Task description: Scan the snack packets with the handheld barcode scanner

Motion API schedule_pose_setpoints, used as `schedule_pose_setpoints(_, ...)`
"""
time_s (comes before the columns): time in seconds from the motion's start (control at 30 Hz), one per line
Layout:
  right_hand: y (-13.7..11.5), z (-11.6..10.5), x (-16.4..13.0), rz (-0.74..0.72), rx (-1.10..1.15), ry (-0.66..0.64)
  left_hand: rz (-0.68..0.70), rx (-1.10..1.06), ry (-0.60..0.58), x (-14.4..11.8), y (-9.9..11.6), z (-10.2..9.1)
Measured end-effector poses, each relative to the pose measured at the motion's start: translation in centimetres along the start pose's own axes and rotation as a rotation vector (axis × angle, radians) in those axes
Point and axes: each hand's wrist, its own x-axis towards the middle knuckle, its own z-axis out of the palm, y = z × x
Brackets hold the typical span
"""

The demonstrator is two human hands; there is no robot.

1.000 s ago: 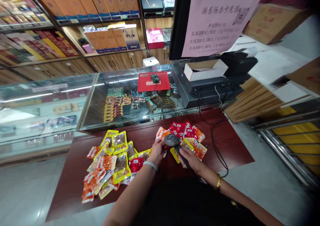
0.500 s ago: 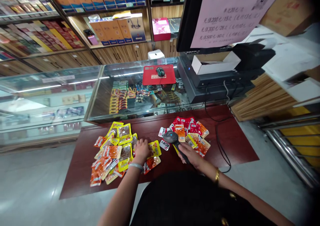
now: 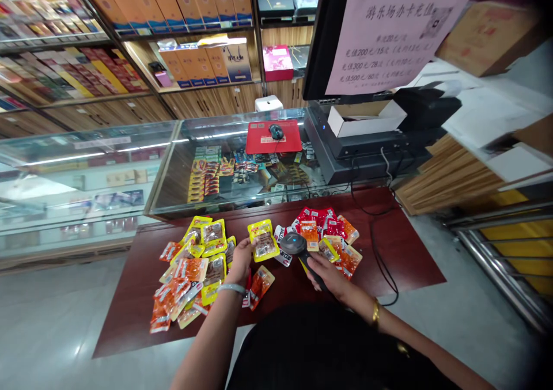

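Observation:
My left hand (image 3: 240, 261) grips a yellow-edged snack packet (image 3: 263, 241) by its left side, with the clear window facing up. Wrapped round the handle of a black barcode scanner (image 3: 307, 256) is my right hand (image 3: 327, 273); the scanner's head points left toward the held packet. Left of my left hand lies a loose pile of yellow and orange snack packets (image 3: 190, 270). Beyond the scanner is a second pile of red, orange and yellow packets (image 3: 322, 223). An orange packet (image 3: 261, 286) lies just below the held one.
The dark red table (image 3: 142, 321) meets a glass display counter (image 3: 173, 205) along its far side. A monitor with a pink notice (image 3: 389, 38) stands above a black cash drawer (image 3: 371, 165). A black cable (image 3: 377, 246) loops over the table's right part. A red mouse mat (image 3: 259, 139) lies on the glass.
My left hand has picked up the yellow-edged packet from the table and raised it beside the scanner. My right hand keeps its hold on the scanner, nearly still.

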Motion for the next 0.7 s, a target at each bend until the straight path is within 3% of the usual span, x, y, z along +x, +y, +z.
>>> schedule_pose_setpoints(0.2,-0.6,0.0,-0.5,-0.022,-0.054,-0.004,0.02,-0.136,0.001,-0.3,-0.3,1.1)
schedule_pose_setpoints(0.7,-1.4,0.6,-0.5,-0.018,-0.158,-0.144,-0.006,-0.224,0.033,-0.4,-0.3,4.5)
